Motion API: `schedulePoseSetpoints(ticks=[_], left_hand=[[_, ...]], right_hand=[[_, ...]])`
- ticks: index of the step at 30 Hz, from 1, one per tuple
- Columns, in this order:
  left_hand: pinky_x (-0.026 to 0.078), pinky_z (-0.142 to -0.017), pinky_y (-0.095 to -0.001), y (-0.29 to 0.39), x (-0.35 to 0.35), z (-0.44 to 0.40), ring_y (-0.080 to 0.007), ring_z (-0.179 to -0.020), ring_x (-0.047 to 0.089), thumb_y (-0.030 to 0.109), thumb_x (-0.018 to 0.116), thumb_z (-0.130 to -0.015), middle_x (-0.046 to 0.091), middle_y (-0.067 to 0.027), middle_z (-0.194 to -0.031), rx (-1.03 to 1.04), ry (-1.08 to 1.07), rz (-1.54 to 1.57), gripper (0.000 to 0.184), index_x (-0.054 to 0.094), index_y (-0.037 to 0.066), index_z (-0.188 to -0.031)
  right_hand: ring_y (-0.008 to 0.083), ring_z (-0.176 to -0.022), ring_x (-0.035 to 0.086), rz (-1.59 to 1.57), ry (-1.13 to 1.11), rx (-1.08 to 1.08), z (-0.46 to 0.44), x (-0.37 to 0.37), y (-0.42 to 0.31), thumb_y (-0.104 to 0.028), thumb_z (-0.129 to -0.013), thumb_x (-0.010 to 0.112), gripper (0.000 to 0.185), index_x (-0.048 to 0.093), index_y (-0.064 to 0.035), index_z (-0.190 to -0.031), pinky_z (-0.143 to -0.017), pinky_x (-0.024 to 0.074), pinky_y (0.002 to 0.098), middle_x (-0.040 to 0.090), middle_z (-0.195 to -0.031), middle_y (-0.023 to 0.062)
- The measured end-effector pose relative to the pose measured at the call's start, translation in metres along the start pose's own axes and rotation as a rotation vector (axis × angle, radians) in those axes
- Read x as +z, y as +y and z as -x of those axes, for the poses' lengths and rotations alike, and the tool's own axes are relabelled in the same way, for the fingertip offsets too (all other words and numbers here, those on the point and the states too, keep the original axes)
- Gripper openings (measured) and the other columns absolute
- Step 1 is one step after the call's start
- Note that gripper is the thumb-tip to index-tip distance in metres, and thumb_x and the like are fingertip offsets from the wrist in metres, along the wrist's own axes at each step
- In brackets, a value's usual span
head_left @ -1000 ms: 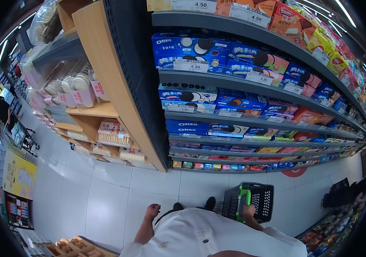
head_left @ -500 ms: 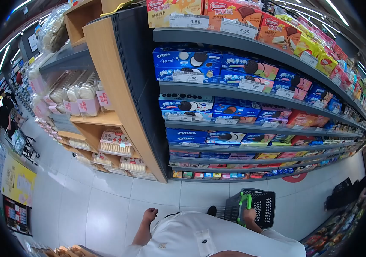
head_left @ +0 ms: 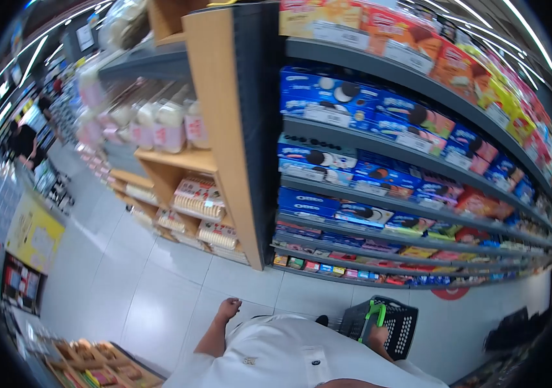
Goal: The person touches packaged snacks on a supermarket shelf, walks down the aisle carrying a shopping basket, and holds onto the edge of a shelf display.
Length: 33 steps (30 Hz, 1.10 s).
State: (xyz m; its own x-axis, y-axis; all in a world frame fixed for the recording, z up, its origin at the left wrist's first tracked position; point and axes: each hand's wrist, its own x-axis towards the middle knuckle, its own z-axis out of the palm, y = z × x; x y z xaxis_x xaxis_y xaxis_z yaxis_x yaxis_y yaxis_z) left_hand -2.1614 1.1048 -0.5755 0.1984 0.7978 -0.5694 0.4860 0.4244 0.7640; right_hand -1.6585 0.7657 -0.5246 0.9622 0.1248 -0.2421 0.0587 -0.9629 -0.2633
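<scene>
My right hand point(head_left: 377, 335) is wrapped round the bright green handle point(head_left: 374, 313) of a dark grey shopping basket point(head_left: 400, 326) with a perforated side, low at my right. Over the pale floor, my left hand point(head_left: 228, 309) hangs at my side with its fingers curled in and nothing visible in them. Ahead stands a shelf unit with blue Oreo boxes point(head_left: 327, 94) in rows. Orange and yellow biscuit packs point(head_left: 399, 32) line its upper shelf, somewhat blurred by motion.
A wooden rack point(head_left: 214, 103) with plastic-packed pale baked goods point(head_left: 169, 126) adjoins the shelves on the left. A person in black point(head_left: 23, 143) is farther down the left aisle. Wooden bins point(head_left: 104, 362) stand at lower left. A dark shape point(head_left: 515, 330) lies at the right.
My view has turned left, so the shelves and wooden rack sit farther right. The wooden bins at lower left show more. My right hand still holds the basket handle.
</scene>
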Motion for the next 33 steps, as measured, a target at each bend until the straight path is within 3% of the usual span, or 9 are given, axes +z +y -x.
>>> schedulePoseSetpoints(ticks=[4, 9, 15, 17, 20, 22, 26, 30, 33], left_hand=[[0.053, -0.076, -0.0321, 0.067, -0.008, -0.002, -0.0223, -0.085, 0.069, 0.031, 0.066, -0.087, 0.070, -0.0159, -0.094, 0.301, 0.156, -0.082, 0.044, 0.061, -0.001, -0.116], [0.051, -0.085, -0.0351, 0.245, -0.027, 0.037, -0.0261, -0.098, 0.066, 0.019, 0.066, -0.088, 0.066, -0.0172, -0.108, 0.656, 0.358, 0.150, 0.040, 0.057, -0.002, -0.120], [0.038, -0.105, -0.0391, 0.444, -0.086, 0.090, -0.0314, -0.130, 0.044, 0.012, 0.069, -0.084, 0.044, -0.0200, -0.139, 1.230, 0.696, -0.073, 0.058, 0.044, -0.001, -0.135], [0.035, -0.107, -0.0408, 0.494, -0.101, 0.105, -0.0343, -0.132, 0.041, 0.015, 0.071, -0.083, 0.041, -0.0210, -0.141, 1.345, 0.811, -0.155, 0.062, 0.043, 0.000, -0.137], [0.034, -0.108, -0.0437, 0.568, -0.125, 0.120, -0.0376, -0.133, 0.038, 0.019, 0.073, -0.082, 0.039, -0.0219, -0.143, 1.614, 0.988, -0.219, 0.065, 0.043, 0.002, -0.137], [0.033, -0.108, -0.0455, 0.617, -0.140, 0.136, -0.0391, -0.133, 0.038, 0.021, 0.074, -0.082, 0.039, -0.0216, -0.143, 1.759, 1.133, -0.276, 0.064, 0.044, 0.002, -0.136], [0.032, -0.108, -0.0491, 0.705, -0.159, 0.158, -0.0393, -0.133, 0.038, 0.029, 0.072, -0.083, 0.041, -0.0198, -0.142, 1.950, 1.336, -0.372, 0.063, 0.045, 0.003, -0.135], [0.032, -0.107, -0.0513, 0.746, -0.164, 0.148, -0.0372, -0.127, 0.044, 0.031, 0.069, -0.083, 0.051, -0.0182, -0.132, 1.953, 1.430, -0.437, 0.056, 0.051, 0.005, -0.129], [0.033, -0.104, -0.0515, 0.747, -0.163, 0.142, -0.0338, -0.112, 0.054, 0.026, 0.067, -0.080, 0.061, -0.0148, -0.111, 1.920, 1.464, -0.422, 0.044, 0.060, 0.007, -0.119]], right_hand=[[0.0371, -0.083, 0.069, -0.053, 0.019, -0.018, -0.013, 0.014, 0.012, -0.026, -0.079, 0.068, 0.029, 0.071, 0.0017, -0.086, -0.073, 0.0542, 0.0436, 0.070, -0.085, 0.0215], [0.0373, -0.079, 0.070, -0.053, 0.012, -0.058, 0.017, -0.020, -0.017, -0.026, -0.079, 0.067, 0.029, 0.071, 0.0022, -0.083, -0.071, 0.0543, 0.0446, 0.070, -0.081, 0.0215], [0.0374, -0.076, 0.070, 0.062, 0.121, -0.093, 0.007, -0.008, -0.011, -0.025, -0.077, 0.068, 0.027, 0.071, 0.0025, -0.079, -0.068, 0.0547, 0.0440, 0.069, -0.075, 0.0217], [0.0375, -0.076, 0.070, 0.034, 0.121, -0.060, 0.008, -0.009, -0.008, -0.026, -0.077, 0.069, 0.028, 0.070, 0.0025, -0.079, -0.068, 0.0551, 0.0437, 0.069, -0.076, 0.0216], [0.0376, -0.075, 0.070, 0.054, 0.168, 0.025, 0.004, -0.004, -0.011, -0.028, -0.077, 0.070, 0.029, 0.070, 0.0008, -0.082, -0.069, 0.0559, 0.0436, 0.070, -0.079, 0.0201], [0.0363, -0.089, 0.068, 0.011, 0.050, 0.049, 0.000, -0.004, -0.008, -0.028, -0.076, 0.073, 0.034, 0.069, 0.0027, -0.091, -0.077, 0.0538, 0.0459, 0.069, -0.090, 0.0231], [0.0351, -0.083, 0.069, 0.023, 0.086, 0.045, 0.003, -0.004, -0.010, -0.025, -0.077, 0.073, 0.031, 0.069, 0.0025, -0.089, -0.071, 0.0547, 0.0436, 0.069, -0.086, 0.0222], [0.0347, -0.082, 0.069, -0.008, 0.090, 0.051, -0.006, -0.002, -0.008, -0.024, -0.078, 0.072, 0.029, 0.069, 0.0025, -0.089, -0.069, 0.0547, 0.0427, 0.070, -0.085, 0.0218], [0.0345, -0.080, 0.069, -0.041, 0.089, 0.076, -0.010, 0.002, -0.008, -0.023, -0.078, 0.071, 0.028, 0.069, 0.0025, -0.088, -0.068, 0.0546, 0.0420, 0.070, -0.085, 0.0214]])
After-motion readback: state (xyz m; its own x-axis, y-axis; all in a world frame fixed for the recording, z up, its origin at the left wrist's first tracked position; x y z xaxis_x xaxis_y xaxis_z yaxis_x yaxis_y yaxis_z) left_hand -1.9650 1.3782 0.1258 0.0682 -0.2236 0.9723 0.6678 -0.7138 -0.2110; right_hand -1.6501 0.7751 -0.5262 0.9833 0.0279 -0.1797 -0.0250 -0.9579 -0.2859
